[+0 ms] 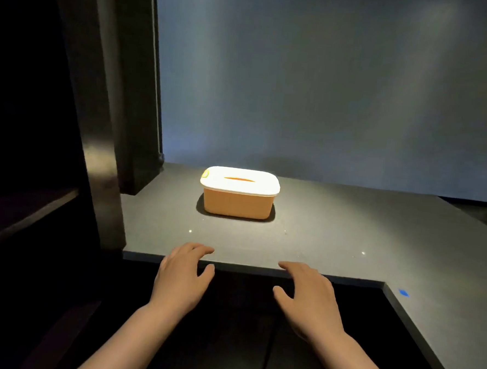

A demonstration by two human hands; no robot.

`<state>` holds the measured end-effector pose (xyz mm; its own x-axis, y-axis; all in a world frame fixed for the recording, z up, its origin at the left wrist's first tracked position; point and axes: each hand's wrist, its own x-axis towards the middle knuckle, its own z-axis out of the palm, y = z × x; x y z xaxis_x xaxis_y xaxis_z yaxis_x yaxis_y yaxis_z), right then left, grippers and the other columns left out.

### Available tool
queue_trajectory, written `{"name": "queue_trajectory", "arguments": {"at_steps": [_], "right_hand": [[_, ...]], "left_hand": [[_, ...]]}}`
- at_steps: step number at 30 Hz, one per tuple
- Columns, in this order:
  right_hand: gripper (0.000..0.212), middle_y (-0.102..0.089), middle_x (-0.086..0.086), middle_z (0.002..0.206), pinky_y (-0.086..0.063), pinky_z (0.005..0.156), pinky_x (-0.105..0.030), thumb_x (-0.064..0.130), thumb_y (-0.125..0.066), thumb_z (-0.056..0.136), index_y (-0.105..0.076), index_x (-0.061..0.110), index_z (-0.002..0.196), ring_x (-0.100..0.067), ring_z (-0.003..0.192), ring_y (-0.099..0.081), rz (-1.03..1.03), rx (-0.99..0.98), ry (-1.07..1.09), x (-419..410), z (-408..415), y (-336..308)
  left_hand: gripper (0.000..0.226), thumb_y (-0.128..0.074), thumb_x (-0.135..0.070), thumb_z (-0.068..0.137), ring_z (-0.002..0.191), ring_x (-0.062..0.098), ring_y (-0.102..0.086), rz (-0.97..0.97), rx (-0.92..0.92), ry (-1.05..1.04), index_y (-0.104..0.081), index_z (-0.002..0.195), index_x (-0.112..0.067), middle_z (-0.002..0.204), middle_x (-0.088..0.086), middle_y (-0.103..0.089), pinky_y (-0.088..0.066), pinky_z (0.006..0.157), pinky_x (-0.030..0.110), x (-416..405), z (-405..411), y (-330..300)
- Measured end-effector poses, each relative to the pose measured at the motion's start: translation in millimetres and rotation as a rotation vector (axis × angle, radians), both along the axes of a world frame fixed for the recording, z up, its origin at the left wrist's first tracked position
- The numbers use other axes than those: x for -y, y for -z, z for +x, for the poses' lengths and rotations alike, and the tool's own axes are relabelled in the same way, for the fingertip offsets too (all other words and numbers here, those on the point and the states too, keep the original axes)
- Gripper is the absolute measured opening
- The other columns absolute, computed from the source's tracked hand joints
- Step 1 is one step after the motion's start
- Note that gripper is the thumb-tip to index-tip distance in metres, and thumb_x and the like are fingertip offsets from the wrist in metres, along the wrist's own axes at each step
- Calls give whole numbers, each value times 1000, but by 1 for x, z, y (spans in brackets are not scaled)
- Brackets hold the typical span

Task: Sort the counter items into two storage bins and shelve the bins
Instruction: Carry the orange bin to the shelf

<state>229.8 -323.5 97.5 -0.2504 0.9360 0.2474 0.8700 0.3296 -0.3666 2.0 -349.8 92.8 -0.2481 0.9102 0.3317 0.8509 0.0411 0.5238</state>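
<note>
An orange storage bin (237, 204) with a white lid stands on the grey counter (333, 232), toward its back left, under a bright light. The lid has a narrow slot along its middle. My left hand (181, 277) hovers at the counter's front edge with fingers spread and holding nothing. My right hand (308, 296) is beside it, also open and empty. Both hands are well short of the bin, apart from it.
A dark cabinet side (118, 119) rises at the left of the counter, with dim shelving (26, 216) further left. A grey wall (328, 89) backs the counter. The counter wraps round to the right, where a small blue mark (403, 292) lies.
</note>
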Motion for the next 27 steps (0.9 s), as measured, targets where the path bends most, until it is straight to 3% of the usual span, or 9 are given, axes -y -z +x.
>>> {"name": "queue_trajectory", "arguments": {"at_steps": [11,15,19,23,27], "right_hand": [[49,-45,11,142,-31,108,-32,38,-52,91,-42,31,139,-12,132,-38,-45,-40,24,-260,-21,13],[48,-45,6,142,-35,105,-32,38,-51,93,-42,29,139,-17,131,-38,-34,-61,27,-350,-30,2],[52,-40,-2,143,-37,102,-36,44,-47,94,-34,32,143,-25,130,-38,-115,-63,1,-415,-59,11],[60,-20,-13,154,-34,106,-43,53,-39,94,-21,34,148,-35,137,-29,-276,-23,69,-464,-83,23],[56,-33,-15,142,-34,105,-42,53,-38,95,-26,33,147,-35,127,-40,-338,-131,138,-495,-95,34]], "left_hand": [[35,-55,-31,89,123,13,-45,-32,9,-99,-57,124,-30,131,-8,-53,-36,105,33,-244,-43,21],[39,-55,-29,89,128,19,-40,-50,22,-206,-55,128,-27,140,-2,-45,-36,105,38,-315,-69,13],[47,-53,-31,92,134,24,-33,-105,43,-268,-44,138,-26,148,3,-33,-32,107,39,-365,-100,13],[57,-47,-38,94,135,29,-32,-232,60,-228,-26,146,-34,152,7,-25,-33,108,45,-418,-124,12],[58,-35,-42,98,128,32,-42,-335,120,-166,-15,150,-26,150,11,-28,-35,103,41,-463,-136,18]]}}
